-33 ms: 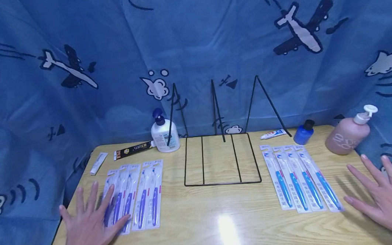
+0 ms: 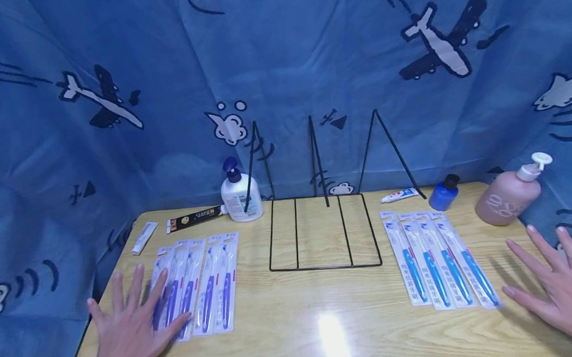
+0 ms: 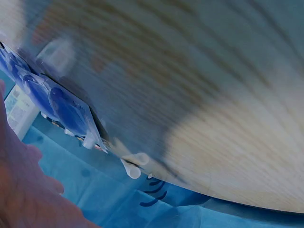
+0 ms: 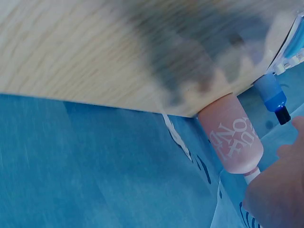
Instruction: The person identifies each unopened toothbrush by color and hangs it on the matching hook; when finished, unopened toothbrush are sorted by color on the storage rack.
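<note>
My left hand (image 2: 129, 327) lies flat with fingers spread at the table's front left, its fingertips resting on a row of several packaged purple toothbrushes (image 2: 209, 282). My right hand (image 2: 560, 282) is spread flat at the front right, just right of a row of several packaged blue toothbrushes (image 2: 436, 259), not touching them. Neither hand holds anything. A black wire rack (image 2: 322, 230) lies in the middle of the wooden table (image 2: 299, 329). In the left wrist view the purple toothbrush packs (image 3: 61, 107) show beside my palm.
At the back stand a white pump bottle (image 2: 239, 194), a black toothpaste box (image 2: 193, 218), a small white tube (image 2: 144, 237), a toothpaste tube (image 2: 398, 195), a small blue bottle (image 2: 443, 193) and a pink pump bottle (image 2: 510, 196) (image 4: 235, 135). Blue airplane-print cloth surrounds the table.
</note>
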{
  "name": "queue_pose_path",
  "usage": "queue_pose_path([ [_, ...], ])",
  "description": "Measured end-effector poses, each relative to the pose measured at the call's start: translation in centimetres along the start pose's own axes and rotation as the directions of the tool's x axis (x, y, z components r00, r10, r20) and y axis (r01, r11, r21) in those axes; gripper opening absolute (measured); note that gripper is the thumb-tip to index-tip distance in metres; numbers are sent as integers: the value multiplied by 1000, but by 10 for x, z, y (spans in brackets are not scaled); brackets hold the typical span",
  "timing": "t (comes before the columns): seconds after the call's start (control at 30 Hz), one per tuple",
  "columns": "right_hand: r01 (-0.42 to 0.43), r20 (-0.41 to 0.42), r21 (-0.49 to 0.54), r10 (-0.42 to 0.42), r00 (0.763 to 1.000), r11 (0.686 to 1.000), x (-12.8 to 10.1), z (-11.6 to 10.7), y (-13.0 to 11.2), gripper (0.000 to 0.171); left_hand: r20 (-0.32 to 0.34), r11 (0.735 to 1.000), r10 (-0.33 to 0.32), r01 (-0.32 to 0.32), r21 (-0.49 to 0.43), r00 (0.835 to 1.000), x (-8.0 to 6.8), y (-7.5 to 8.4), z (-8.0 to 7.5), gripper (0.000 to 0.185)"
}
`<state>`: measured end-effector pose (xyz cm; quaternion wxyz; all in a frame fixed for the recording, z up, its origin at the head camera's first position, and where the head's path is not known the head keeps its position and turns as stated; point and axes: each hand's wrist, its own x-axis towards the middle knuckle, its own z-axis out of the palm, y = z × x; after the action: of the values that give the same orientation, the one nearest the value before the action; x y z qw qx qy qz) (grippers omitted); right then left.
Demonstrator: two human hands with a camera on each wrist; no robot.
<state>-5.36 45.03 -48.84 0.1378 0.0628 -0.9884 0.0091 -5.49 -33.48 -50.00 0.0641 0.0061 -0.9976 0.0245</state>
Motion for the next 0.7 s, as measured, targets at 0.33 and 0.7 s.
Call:
queue_pose_path([
  [0.33,22,-36,-30,-24,999,999,-1,6,-2,116,-4,999,-6,6,-39,1000,2,0,1,118],
  [0.7,105,-1,50,-105,994,993,15,7,-13,97,18,986,19,-16,-168,1000,28,64,-9,125],
])
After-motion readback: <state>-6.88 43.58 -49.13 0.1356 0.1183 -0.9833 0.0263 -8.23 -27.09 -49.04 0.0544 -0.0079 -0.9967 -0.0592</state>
